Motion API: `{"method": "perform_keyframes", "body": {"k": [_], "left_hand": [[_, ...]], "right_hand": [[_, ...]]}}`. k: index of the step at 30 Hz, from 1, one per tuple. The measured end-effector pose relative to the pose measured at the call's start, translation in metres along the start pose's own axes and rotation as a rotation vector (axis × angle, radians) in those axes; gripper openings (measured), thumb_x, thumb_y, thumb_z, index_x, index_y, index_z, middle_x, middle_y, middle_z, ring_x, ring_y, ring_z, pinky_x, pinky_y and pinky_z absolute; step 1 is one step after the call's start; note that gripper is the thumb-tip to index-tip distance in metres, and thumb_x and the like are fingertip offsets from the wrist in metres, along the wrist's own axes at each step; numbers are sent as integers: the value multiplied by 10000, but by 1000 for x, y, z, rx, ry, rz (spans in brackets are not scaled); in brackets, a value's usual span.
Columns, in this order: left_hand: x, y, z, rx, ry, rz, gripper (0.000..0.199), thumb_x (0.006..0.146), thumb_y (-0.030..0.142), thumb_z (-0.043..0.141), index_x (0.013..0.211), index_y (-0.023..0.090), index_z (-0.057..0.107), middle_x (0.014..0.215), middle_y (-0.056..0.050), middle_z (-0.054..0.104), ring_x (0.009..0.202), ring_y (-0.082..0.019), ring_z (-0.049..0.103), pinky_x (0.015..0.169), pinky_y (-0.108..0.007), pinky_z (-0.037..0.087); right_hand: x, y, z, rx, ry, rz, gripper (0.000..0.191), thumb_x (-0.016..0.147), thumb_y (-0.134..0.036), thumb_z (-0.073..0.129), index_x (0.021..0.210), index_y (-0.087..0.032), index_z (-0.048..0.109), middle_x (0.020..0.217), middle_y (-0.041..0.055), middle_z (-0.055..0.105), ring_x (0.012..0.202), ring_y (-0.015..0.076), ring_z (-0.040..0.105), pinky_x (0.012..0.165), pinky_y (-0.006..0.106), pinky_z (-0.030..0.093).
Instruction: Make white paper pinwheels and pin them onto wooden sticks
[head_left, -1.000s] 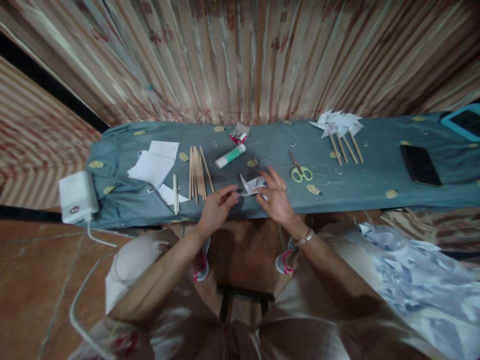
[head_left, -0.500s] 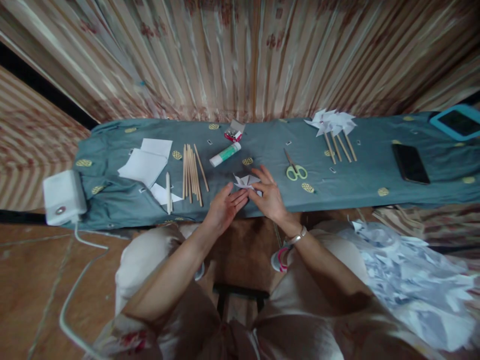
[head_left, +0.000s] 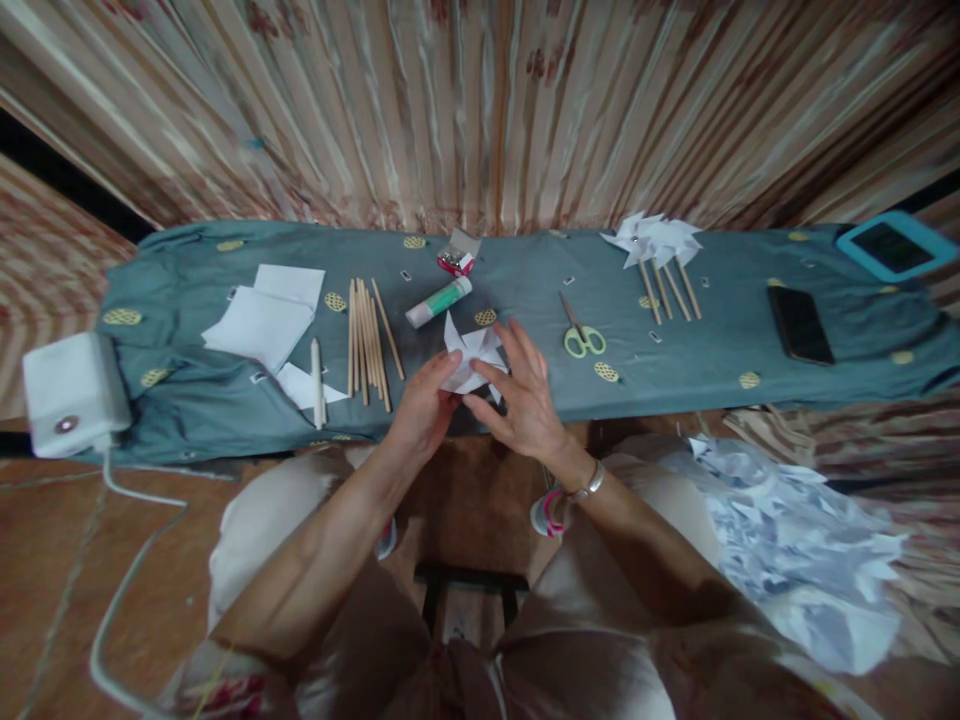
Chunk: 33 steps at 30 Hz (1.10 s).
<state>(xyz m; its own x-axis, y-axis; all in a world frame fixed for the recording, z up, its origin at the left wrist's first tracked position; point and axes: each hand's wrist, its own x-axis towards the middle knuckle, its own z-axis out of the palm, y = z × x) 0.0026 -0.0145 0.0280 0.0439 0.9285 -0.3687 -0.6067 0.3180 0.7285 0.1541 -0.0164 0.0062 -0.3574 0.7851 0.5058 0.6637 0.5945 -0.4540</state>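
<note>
A white folded paper pinwheel point(head_left: 474, 355) is up off the cloth at the table's front edge, between my hands. My left hand point(head_left: 427, 402) grips its left side, the thumb on top and the fingers beneath. My right hand point(head_left: 525, 400) is at its right side with the fingers spread, the thumb and a fingertip at the paper's lower edge. Just behind lie a glue stick point(head_left: 439, 302) and a small open red box point(head_left: 457, 256) of metal pieces. Several wooden sticks point(head_left: 367, 345) are to the left, and green-handled scissors point(head_left: 583, 335) to the right.
White paper sheets point(head_left: 262, 325) and a white pen point(head_left: 317, 385) lie at the left, near a white box with a cable point(head_left: 75, 395). Farther right are pinwheels on sticks point(head_left: 660, 245), a black phone point(head_left: 801, 325) and a blue-framed device point(head_left: 892, 247). A paper-filled bag point(head_left: 802, 550) stands below.
The paper pinwheel has been raised and tilted to face upward. My left hand has gone from lying flat beside it to gripping it, and my right hand's fingers have spread. The view has shifted slightly.
</note>
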Motion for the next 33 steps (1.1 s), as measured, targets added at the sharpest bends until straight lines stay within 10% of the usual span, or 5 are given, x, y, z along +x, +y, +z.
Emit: {"method": "perform_keyframes", "body": {"k": [8,33], "left_hand": [[5,0,5,-4,26,55,523,517,158,914,979,157,670,806,-1,765,730,-125,682,840,-280,487],[11,-4,17,37,-12,93,427,505,199,908,883,146,719,776,-18,762,691,-140,667,788,-285,493]], "right_hand": [[-2,-2,-10,73,-3,34,380,984,-399,444,1294,-267,623,1648,50,268,1552,307,154,1198,597,266],[3,-5,-28,205,78,107,500,1030,-469,261,1176,-279,700,1590,14,375,1535,275,225,1216,582,259]]}}
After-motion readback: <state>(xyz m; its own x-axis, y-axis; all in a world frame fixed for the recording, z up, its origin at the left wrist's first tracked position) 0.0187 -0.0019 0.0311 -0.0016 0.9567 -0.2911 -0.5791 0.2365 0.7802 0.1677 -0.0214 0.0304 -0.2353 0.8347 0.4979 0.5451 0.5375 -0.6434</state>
